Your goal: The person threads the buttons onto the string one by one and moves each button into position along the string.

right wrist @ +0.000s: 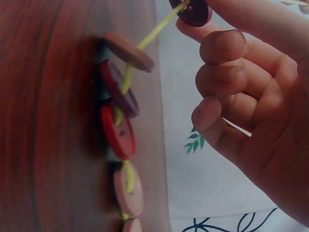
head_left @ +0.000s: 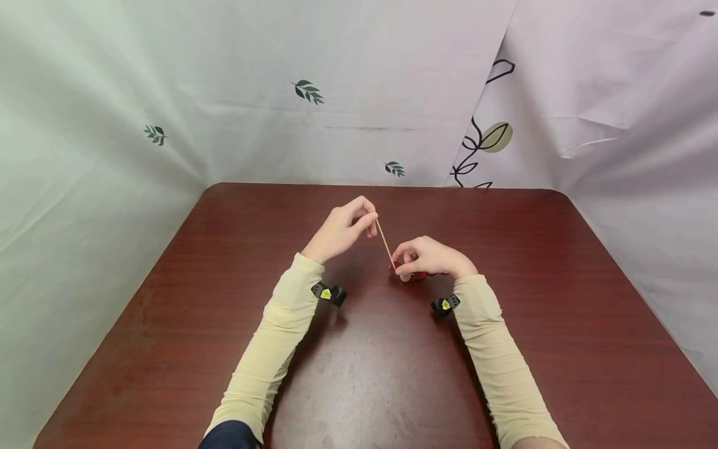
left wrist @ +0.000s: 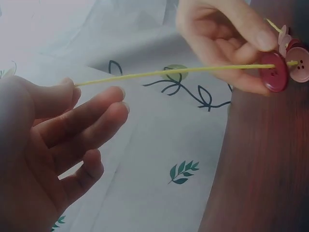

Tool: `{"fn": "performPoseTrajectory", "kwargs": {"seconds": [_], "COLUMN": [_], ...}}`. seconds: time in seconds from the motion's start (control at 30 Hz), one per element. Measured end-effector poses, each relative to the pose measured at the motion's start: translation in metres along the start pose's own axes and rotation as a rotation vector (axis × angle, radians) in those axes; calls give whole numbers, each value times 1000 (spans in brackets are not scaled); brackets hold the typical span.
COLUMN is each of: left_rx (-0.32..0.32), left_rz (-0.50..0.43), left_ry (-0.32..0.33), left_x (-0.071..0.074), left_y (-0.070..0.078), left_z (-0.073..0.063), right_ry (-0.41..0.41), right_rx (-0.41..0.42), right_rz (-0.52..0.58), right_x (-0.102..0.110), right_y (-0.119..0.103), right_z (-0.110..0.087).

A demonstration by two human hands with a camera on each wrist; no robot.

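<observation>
My left hand point(head_left: 341, 229) is raised over the table and pinches one end of a thin yellow cord point(left wrist: 169, 73) between thumb and forefinger. Stretched taut, the cord slants down to my right hand point(head_left: 430, 254), which pinches a dark red button point(left wrist: 273, 79) by its rim. That button is threaded on the cord. Beyond it, in the right wrist view, more buttons follow along the same cord: a brownish-pink one point(right wrist: 129, 52), a bright red one point(right wrist: 119, 137) and a pale pink one point(right wrist: 129, 188) among several, lying low against the tabletop.
The dark reddish wooden table point(head_left: 224, 324) reaches back to a pale curtain point(head_left: 252, 75) printed with leaves, which also closes off both sides. A black wrist camera point(head_left: 331, 294) hangs under the left forearm and another point(head_left: 445, 305) under the right.
</observation>
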State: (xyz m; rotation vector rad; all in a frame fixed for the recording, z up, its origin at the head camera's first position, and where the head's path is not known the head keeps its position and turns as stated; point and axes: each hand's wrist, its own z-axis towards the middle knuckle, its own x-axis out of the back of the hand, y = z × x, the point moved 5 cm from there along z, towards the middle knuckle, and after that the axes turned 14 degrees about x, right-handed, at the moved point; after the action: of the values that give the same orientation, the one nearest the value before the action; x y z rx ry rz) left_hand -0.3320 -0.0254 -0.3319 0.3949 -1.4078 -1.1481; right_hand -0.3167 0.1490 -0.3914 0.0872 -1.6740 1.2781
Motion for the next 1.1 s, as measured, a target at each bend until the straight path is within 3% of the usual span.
{"fn": "performPoseTrajectory", "kwargs": {"seconds": [0.27, 0.37, 0.6, 0.7, 0.9, 1.1], "left_rx": [13, 29, 81, 94, 101, 116], "left_rz": [62, 77, 120, 130, 159, 176], "left_ry": [-50, -81, -148, -169, -175, -203], "left_x": [-1, -2, -1, 0, 3, 5], "left_y": [-2, -3, -7, -8, -12, -15], "left_z": [0, -1, -2, -3, -2, -3], "right_ry": [-55, -39, 146, 199, 92, 36], "right_rx": [-15, -37, -58, -122, -276, -248], "right_rz": [-6, 15, -79, -110, -152, -145], "right_x": [-5, -1, 34, 46, 47, 44], "right_y": [9, 11, 24, 34, 48, 51], "right_z": [1, -3, -36, -54, -74, -75]}}
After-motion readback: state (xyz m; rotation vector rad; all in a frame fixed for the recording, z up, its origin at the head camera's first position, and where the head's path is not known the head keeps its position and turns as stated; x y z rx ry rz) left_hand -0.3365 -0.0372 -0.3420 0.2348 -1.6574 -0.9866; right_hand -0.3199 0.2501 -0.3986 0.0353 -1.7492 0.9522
